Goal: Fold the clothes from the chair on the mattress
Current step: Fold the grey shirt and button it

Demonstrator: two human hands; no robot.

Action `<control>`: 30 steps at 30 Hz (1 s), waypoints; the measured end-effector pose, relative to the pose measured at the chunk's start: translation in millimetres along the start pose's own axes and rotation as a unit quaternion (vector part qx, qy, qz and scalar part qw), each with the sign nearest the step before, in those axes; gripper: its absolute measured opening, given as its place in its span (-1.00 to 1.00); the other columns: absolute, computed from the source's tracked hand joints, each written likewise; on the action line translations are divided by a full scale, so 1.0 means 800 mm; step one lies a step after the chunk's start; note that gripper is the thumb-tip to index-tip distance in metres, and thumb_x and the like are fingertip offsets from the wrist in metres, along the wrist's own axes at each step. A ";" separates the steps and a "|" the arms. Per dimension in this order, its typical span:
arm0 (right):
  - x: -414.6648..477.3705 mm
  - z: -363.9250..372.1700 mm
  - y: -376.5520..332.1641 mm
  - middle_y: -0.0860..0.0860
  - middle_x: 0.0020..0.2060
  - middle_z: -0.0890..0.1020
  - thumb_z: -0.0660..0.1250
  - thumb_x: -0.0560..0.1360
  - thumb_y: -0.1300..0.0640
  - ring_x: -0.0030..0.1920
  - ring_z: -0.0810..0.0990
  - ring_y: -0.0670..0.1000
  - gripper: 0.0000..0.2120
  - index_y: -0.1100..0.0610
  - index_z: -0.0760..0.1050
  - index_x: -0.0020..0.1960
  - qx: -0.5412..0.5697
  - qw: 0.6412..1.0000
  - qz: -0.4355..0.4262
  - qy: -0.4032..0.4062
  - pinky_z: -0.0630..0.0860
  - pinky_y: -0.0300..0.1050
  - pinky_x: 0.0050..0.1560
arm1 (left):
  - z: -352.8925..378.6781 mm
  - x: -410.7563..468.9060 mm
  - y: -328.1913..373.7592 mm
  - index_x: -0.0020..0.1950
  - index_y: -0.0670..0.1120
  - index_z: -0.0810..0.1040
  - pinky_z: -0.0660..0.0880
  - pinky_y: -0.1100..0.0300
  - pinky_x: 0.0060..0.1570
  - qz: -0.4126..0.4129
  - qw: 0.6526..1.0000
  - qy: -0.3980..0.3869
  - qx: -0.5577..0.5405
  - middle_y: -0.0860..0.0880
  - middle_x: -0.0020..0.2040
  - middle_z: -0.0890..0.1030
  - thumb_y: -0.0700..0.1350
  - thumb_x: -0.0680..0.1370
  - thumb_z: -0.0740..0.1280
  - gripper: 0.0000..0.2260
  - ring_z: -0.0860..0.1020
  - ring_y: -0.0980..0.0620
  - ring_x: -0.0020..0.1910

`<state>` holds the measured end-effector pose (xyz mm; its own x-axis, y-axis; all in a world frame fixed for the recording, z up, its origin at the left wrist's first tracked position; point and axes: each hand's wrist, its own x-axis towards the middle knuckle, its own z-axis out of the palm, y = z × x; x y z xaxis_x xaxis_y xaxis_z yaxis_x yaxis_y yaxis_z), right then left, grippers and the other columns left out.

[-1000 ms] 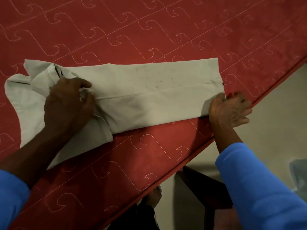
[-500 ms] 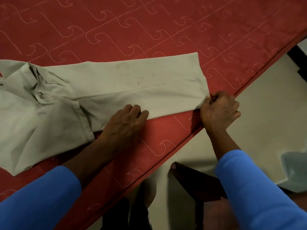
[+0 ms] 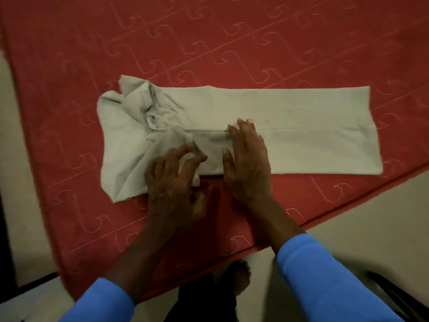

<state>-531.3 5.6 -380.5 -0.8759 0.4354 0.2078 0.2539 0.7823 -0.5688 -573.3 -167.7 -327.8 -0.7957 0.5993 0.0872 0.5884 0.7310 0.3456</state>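
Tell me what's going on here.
A person is folding pale beige cloth trousers on the red quilted mattress. The right hand presses flat on the legs, which lie straight. The left hand touches the crumpled waist end with bent fingers; whether it grips is unclear.

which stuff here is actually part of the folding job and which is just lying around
In the job:
pale garment, spread on the red mattress
left hand, fingers bent, touching its bunched end
right hand, pressing flat on the long folded part

Just there:
pale floor
dark furniture edge at lower right
bare foot below the mattress edge
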 end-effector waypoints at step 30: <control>-0.005 0.055 -0.029 0.07 0.68 -0.13 -0.08 0.60 -0.43 0.67 -0.21 0.12 -0.19 0.00 -0.09 0.70 -0.247 0.934 -0.151 -0.207 -0.08 0.33 0.60 | -0.034 -0.025 -0.142 0.32 0.02 0.58 0.54 0.16 0.00 -0.555 0.746 0.207 -0.306 0.13 0.06 0.62 -0.14 0.56 0.31 -0.67 0.59 0.09 0.06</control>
<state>-551.3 -33.7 -403.4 -0.9959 0.0322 -0.0845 0.0386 0.9964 -0.0751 -627.9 -271.3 -343.4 -0.7948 -0.5080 -0.3321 -0.5395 0.3407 0.7700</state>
